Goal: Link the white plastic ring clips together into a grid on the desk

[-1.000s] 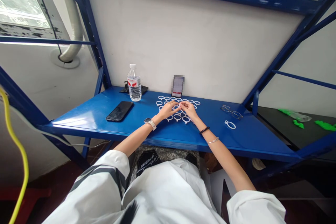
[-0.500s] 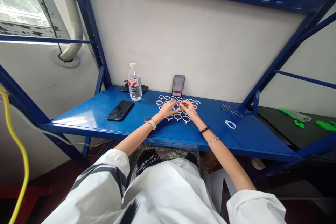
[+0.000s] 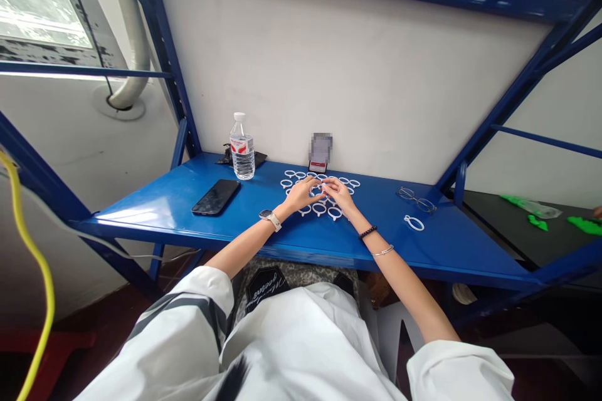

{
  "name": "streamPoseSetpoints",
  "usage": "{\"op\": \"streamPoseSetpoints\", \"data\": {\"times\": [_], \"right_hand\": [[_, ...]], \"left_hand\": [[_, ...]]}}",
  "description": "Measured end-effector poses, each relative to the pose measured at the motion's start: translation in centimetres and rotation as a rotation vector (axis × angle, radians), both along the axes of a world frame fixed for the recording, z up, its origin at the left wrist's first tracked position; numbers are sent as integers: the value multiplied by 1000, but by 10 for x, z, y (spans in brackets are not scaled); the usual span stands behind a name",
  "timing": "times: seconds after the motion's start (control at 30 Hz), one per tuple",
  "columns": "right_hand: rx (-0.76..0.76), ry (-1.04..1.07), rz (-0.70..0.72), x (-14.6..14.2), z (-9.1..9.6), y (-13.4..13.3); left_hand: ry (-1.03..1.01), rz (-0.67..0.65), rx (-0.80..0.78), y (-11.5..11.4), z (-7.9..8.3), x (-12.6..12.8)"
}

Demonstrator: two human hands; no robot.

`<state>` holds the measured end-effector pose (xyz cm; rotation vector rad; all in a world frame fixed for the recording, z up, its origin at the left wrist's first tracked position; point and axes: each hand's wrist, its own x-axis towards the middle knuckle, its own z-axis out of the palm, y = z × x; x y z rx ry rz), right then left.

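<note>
Over the middle of the blue table, my left hand (image 3: 300, 195) and my right hand (image 3: 339, 195) meet fingertip to fingertip. Both are closed in a pinch around a small white ring, mostly hidden by the fingers. Beneath and around them lie several white plastic rings (image 3: 335, 218) with small tabs, set out in rows. One more white ring (image 3: 416, 229) lies apart to the right of my right hand.
A water bottle (image 3: 242, 160) and a black phone (image 3: 216, 197) are on the left. Another phone (image 3: 320, 150) leans against the wall behind the rings. Eyeglasses (image 3: 416, 199) lie at right. Green pieces (image 3: 537, 222) sit on a neighbouring black table, where another person's hand (image 3: 597, 212) shows.
My hands stay pinched together in nearly the same place. The view has shifted very slightly. Another person's fingers have come in at the far right edge.
</note>
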<state>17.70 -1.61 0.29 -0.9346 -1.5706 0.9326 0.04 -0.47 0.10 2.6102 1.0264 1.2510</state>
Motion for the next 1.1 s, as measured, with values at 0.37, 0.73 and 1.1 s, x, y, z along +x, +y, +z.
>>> {"op": "streamPoseSetpoints", "data": {"times": [0.37, 0.73, 1.1], "right_hand": [[52, -23, 18, 0, 4, -3], [18, -18, -6, 0, 6, -3], [48, -18, -6, 0, 4, -2]], "left_hand": [[0, -6, -1, 0, -1, 1], [-39, -84, -52, -1, 2, 2], [-64, -157, -105, -1, 2, 3]]}}
